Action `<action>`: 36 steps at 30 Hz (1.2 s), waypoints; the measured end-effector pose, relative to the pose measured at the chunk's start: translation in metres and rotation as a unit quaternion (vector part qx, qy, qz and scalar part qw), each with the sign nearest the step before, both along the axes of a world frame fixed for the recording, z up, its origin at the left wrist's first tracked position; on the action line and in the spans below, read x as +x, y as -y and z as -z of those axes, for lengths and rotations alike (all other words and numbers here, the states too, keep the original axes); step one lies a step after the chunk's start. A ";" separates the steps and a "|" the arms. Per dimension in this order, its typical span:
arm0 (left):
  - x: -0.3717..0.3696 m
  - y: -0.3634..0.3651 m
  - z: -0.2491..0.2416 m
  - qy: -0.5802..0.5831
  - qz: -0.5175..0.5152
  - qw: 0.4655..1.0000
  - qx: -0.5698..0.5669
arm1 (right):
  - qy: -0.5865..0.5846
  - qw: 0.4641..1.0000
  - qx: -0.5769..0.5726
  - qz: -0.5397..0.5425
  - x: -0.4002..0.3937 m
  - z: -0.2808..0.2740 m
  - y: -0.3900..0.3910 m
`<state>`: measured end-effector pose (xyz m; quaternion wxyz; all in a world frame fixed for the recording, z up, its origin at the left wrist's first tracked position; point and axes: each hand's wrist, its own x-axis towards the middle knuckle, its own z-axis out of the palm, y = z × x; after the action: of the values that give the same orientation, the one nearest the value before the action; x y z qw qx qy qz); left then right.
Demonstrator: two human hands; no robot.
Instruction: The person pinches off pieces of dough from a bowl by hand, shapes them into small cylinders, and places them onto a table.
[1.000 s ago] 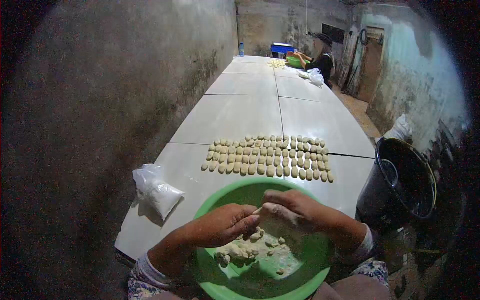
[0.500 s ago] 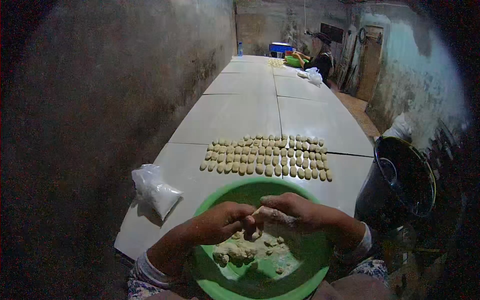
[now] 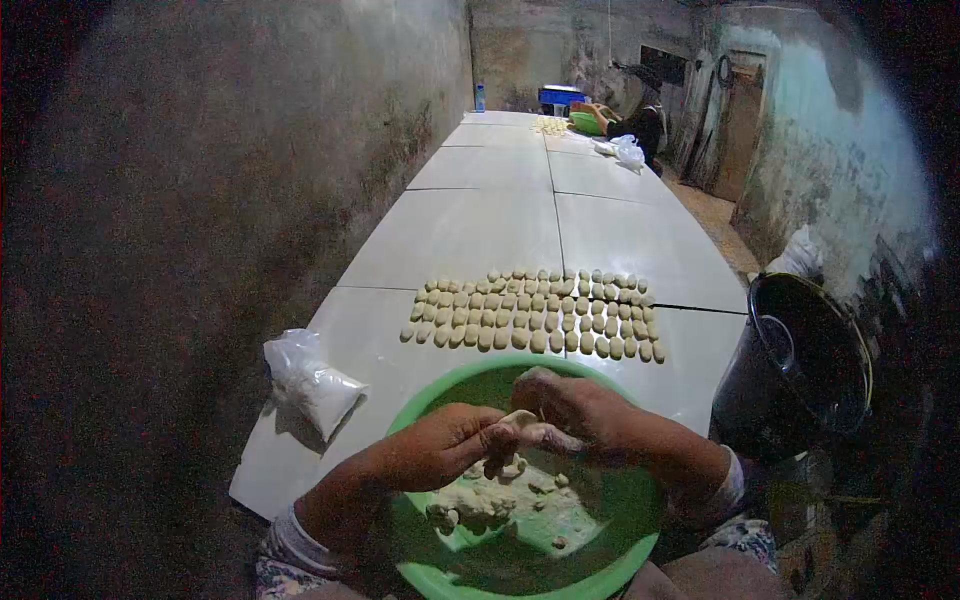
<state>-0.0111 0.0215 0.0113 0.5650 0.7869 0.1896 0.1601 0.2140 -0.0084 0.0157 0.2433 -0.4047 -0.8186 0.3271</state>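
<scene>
Over a green basin [image 3: 425, 408], my left hand [image 3: 455, 440] and my right hand [image 3: 580, 410] meet with a small piece of dough [image 3: 519, 419] between them. The fingers of both are closed on it. Below them in the basin lies a lumpy heap of dough [image 3: 470, 505] with crumbs and some white flour. Beyond the basin's far rim, rows of small oval dough pieces [image 3: 520, 320] are laid out on the white table [image 3: 470, 230].
A plastic bag of white powder [image 3: 315, 390] sits on the table at the left. At the right stands a large black bucket [image 3: 800, 360]. A person [image 3: 640, 125] works at the far end beside another green basin [image 3: 585, 122]. A wall [image 3: 300, 120] runs along the left.
My right hand has turned and its fingers have curled in, and more of the dough piece shows between my hands. The rows on the table look the same.
</scene>
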 end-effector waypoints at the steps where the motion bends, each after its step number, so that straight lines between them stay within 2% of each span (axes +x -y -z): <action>1: -0.001 -0.001 0.000 0.000 0.000 1.000 0.000 | 0.000 1.000 0.000 0.000 0.000 0.001 -0.001; 3: -0.004 -0.003 0.001 0.004 0.008 0.998 0.059 | -0.128 0.983 0.120 -0.048 -0.001 0.006 -0.004; 4: -0.004 -0.004 0.005 0.006 0.007 0.998 0.057 | -0.178 0.983 0.007 -0.049 -0.003 0.003 0.000; 5: -0.003 -0.004 0.007 0.006 0.007 0.998 0.056 | -0.178 0.983 0.006 -0.049 -0.001 0.006 -0.003; 7: -0.002 -0.004 0.009 0.020 0.015 1.000 0.016 | -0.071 0.978 0.178 -0.088 0.004 0.011 -0.014; 8: -0.003 -0.006 0.008 0.013 0.031 0.999 0.039 | -0.080 0.974 0.189 -0.097 0.004 0.007 -0.012; 9: -0.003 -0.007 0.011 0.013 0.031 0.999 0.040 | -0.080 0.974 0.190 -0.098 0.001 0.004 -0.007; 11: -0.003 -0.007 0.015 0.034 0.018 0.999 0.003 | -0.188 0.980 0.046 -0.055 -0.005 -0.002 0.001; 12: -0.002 -0.005 0.012 0.032 0.019 0.999 -0.002 | -0.162 0.975 0.120 -0.095 -0.009 -0.009 0.001; 13: -0.002 -0.006 0.012 0.031 0.019 0.999 -0.002 | -0.162 0.975 0.120 -0.095 -0.007 -0.002 -0.002; 16: -0.006 -0.012 0.014 0.008 0.069 0.998 -0.006 | -0.073 0.949 0.278 -0.127 -0.002 0.009 -0.009; 17: -0.004 -0.010 0.012 0.008 0.069 0.998 -0.007 | -0.073 0.950 0.277 -0.126 -0.003 0.003 -0.007; 19: 0.000 -0.003 0.007 0.049 0.016 0.999 0.008 | -0.055 0.936 0.325 -0.122 -0.004 -0.002 -0.005; 20: 0.000 -0.007 0.015 0.052 0.013 0.999 0.010 | -0.045 0.960 0.256 -0.106 -0.004 -0.002 -0.004; 24: 0.000 -0.004 0.009 0.031 0.005 0.999 0.011 | -0.040 0.956 0.270 -0.107 -0.005 0.003 -0.003; 26: -0.001 -0.006 0.015 -0.006 -0.061 0.998 0.000 | -0.179 0.982 0.054 0.011 -0.011 -0.006 0.007; 30: 0.000 -0.007 0.011 -0.016 -0.067 0.994 0.082 | -0.150 0.987 0.051 0.022 0.001 0.013 -0.008; 32: 0.001 -0.006 0.008 -0.021 -0.066 0.993 0.092 | -0.065 0.995 0.074 0.003 0.004 0.011 -0.011; 35: 0.000 -0.011 0.017 -0.021 -0.075 0.994 0.082 | -0.103 0.993 0.054 0.021 0.004 0.007 -0.010; 36: -0.001 -0.015 0.021 -0.008 -0.080 0.989 0.125 | -0.098 0.994 0.055 0.016 0.005 0.008 -0.011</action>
<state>-0.0117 0.0365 -0.0102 0.4456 0.8352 0.2348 0.2208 0.2194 0.0028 0.0076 0.3498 -0.3701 -0.8005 0.3162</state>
